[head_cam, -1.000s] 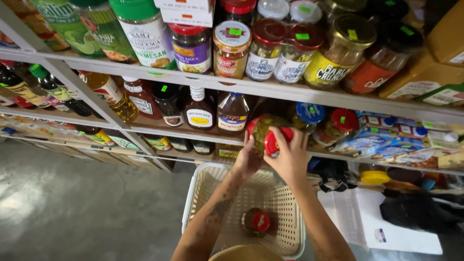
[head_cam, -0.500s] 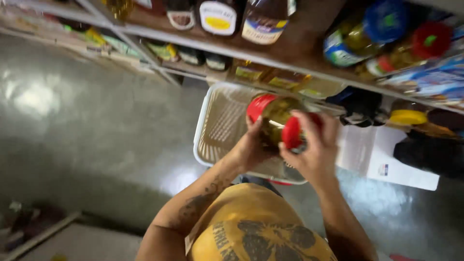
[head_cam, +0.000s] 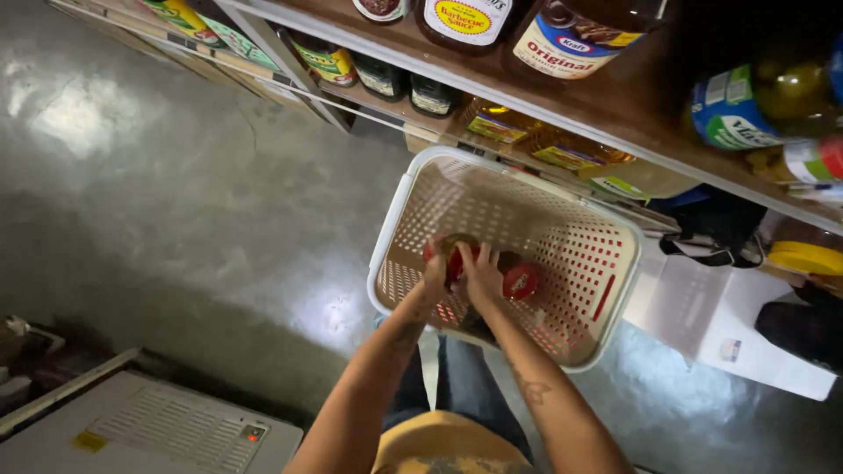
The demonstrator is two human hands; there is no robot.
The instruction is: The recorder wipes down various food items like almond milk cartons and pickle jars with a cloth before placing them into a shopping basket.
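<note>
A white perforated plastic basket [head_cam: 606, 241] stands on the floor below the shelves. Both my hands reach down into it. My left hand [head_cam: 435, 272] and my right hand [head_cam: 481, 274] are wrapped around a red-lidded jar [head_cam: 456, 260], low inside the basket. A second jar with a red lid [head_cam: 522, 281] lies in the basket just right of my right hand. Whether the held jar touches the basket's bottom is hidden by my hands.
Wooden shelves [head_cam: 615, 110] above carry sauce bottles [head_cam: 575, 31], oil bottles [head_cam: 500, 127] and pickle jars [head_cam: 746, 101]. The grey concrete floor [head_cam: 158, 193] spreads to the left. A white appliance top [head_cam: 167, 430] sits at lower left. White paper [head_cam: 711, 312] and dark bags lie to the right.
The jar was at shelf height a second ago. My two hands have carried it down into the basket, beside the jar lying there. The view has tilted downwards.
</note>
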